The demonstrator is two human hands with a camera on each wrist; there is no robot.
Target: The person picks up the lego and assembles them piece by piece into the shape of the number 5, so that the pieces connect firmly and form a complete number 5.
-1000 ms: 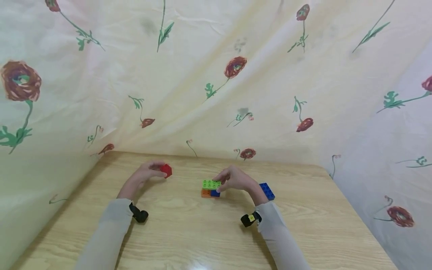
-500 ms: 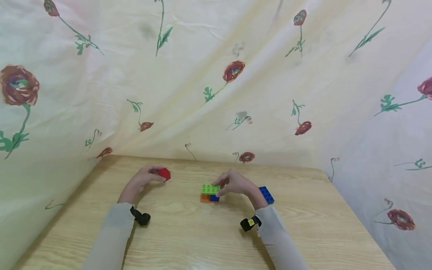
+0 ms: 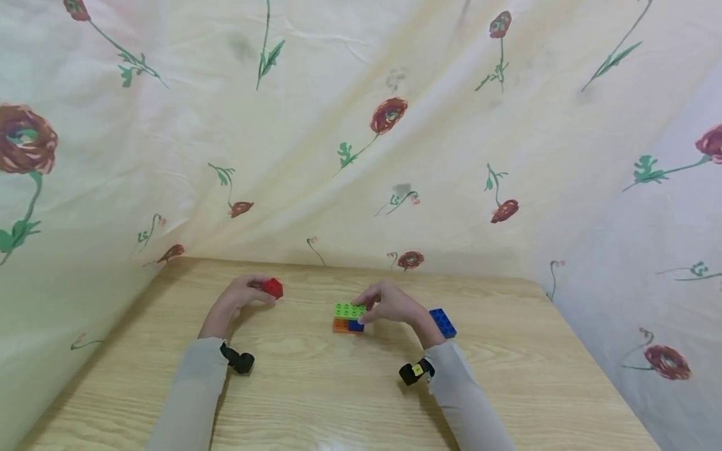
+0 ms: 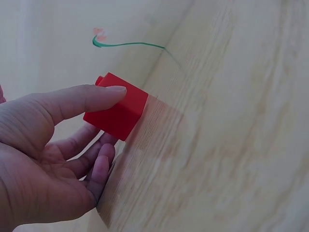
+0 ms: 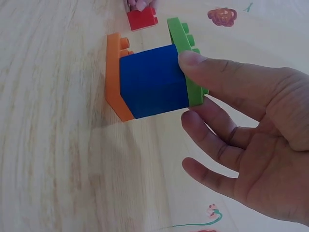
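Both hands occupied, at opposite sides of the work. Left hand pinches the red block between thumb and fingers, studs up, to the left of the stack and well apart from it. Right hand grips the end of the green plate, thumb at its edge where it meets the blue block. Orange plate at the bottom, apparently flat on the bench. Between green and orange, beside the blue, a gap faces the red block; orange studs show in it. Second blue brick lies near the right wrist.

Judgement: step is steadying the stack. Best to hold the green end directly over the blue; pressing on the unsupported overhang could lever the joint loose. Red block should be held level and low on its sides, studs free of fingers
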